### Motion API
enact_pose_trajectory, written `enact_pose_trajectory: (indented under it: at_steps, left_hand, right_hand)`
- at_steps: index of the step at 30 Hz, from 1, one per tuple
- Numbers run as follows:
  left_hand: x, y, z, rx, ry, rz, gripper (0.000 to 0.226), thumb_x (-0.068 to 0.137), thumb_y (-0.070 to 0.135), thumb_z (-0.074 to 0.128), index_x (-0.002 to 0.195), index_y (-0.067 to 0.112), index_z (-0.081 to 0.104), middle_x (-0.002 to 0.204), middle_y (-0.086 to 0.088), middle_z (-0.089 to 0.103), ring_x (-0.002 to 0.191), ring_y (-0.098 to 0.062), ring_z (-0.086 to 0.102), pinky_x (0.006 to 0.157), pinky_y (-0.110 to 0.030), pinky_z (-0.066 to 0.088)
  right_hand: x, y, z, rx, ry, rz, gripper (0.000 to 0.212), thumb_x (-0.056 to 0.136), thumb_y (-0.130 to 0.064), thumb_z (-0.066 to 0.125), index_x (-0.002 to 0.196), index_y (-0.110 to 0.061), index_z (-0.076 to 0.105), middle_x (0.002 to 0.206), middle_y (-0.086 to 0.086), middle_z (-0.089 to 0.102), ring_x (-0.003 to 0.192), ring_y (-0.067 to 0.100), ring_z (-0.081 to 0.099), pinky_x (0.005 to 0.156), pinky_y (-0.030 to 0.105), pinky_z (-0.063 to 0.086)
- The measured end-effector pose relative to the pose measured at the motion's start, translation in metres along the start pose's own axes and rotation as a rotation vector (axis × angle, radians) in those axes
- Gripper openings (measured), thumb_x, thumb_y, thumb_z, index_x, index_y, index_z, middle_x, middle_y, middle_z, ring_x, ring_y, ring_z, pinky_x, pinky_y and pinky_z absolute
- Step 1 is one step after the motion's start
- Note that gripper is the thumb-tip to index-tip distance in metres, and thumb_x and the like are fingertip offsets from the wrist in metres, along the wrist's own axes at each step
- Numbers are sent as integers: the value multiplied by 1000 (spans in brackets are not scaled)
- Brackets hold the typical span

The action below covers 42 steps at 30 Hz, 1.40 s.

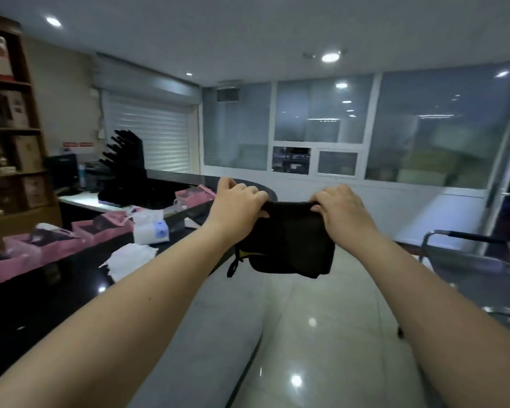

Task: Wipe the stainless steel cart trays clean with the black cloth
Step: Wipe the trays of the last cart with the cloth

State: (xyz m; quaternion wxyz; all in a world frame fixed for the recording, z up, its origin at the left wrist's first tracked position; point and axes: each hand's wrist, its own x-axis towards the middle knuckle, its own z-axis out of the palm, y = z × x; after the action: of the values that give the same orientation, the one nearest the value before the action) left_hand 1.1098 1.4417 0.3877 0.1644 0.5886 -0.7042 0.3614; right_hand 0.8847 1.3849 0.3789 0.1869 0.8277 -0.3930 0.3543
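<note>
A folded black cloth hangs in the air in front of me, with a small yellow tag and a black loop at its lower left corner. My left hand pinches its top left edge. My right hand pinches its top right edge. Both arms are stretched out at chest height. The stainless steel cart stands at the right edge of the view, apart from both hands; its handle bar and top tray show, and the lower trays are mostly cut off.
A long black counter runs along my left with pink trays, a tissue pack and white papers. Wooden shelves stand far left. Glossy tiled floor lies ahead, glass partitions behind.
</note>
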Motion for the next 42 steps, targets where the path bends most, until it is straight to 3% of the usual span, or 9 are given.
enact_pose_trajectory:
  at_steps: [5, 9, 13, 19, 22, 29, 33, 37, 42]
  left_hand:
    - [88, 29, 66, -155, 88, 152, 27, 98, 45, 50, 111, 25, 63, 105, 4, 66, 101, -23, 59, 95, -40, 25]
    - [145, 83, 104, -339, 94, 280, 27, 97, 46, 51, 112, 27, 63, 110, 4, 66, 105, -23, 58, 97, -40, 26]
    - [191, 158, 129, -615, 121, 372, 25, 97, 46, 52, 111, 30, 64, 109, 7, 65, 108, -20, 56, 98, -39, 23]
    - [253, 291, 138, -867, 216, 582, 22, 94, 45, 57, 106, 29, 66, 106, 5, 67, 105, -22, 58, 96, -41, 25]
    - [279, 352, 135, -928, 240, 665, 23, 93, 44, 57, 105, 27, 66, 105, 6, 67, 103, -20, 58, 94, -38, 23]
    - [319, 467, 143, -1054, 182, 828, 19, 96, 44, 54, 107, 31, 62, 104, 8, 65, 103, -18, 57, 96, -39, 25]
    - [325, 530, 170, -1092, 120, 968, 25, 96, 46, 53, 116, 33, 61, 114, 9, 64, 110, -17, 54, 96, -39, 26]
    - [322, 584, 202, -1175, 103, 1128, 21, 95, 46, 55, 110, 33, 62, 110, 10, 65, 107, -16, 56, 95, -39, 29]
    - [304, 635, 241, -1258, 52, 1332, 19, 93, 43, 59, 107, 32, 66, 108, 10, 66, 106, -17, 57, 95, -39, 26]
  right_hand:
    - [4, 60, 13, -207, 39, 176, 14, 96, -10, 54, 101, -9, 67, 99, 10, 64, 98, 34, 50, 82, 40, 37]
    - [-14, 107, 1, -422, -44, 310, 10, 94, -9, 58, 98, -8, 67, 94, 13, 63, 89, 37, 51, 73, 40, 35]
    - [-49, 152, -18, -677, -44, 474, 4, 90, -10, 65, 91, -10, 68, 85, 11, 64, 79, 36, 55, 66, 37, 27]
    - [-102, 234, -70, -896, -80, 667, 16, 98, -18, 52, 101, -18, 68, 95, 4, 63, 90, 28, 52, 68, 34, 28]
    - [-123, 271, -94, -933, -95, 753, 21, 99, -21, 48, 106, -18, 67, 100, 4, 62, 94, 27, 50, 72, 39, 38]
    - [-158, 331, -115, -1021, -132, 964, 17, 100, -20, 48, 107, -20, 64, 105, 3, 58, 102, 27, 50, 76, 36, 28]
    - [-198, 355, -99, -1042, -192, 1092, 20, 102, -22, 43, 110, -20, 62, 108, 2, 56, 102, 24, 46, 76, 32, 22]
    - [-234, 365, -69, -1065, -161, 1262, 19, 101, -17, 45, 106, -20, 64, 106, 3, 57, 100, 24, 48, 75, 32, 23]
    - [-271, 362, -17, -1058, -93, 1510, 19, 99, -12, 51, 107, -13, 68, 103, 9, 62, 97, 32, 55, 80, 43, 40]
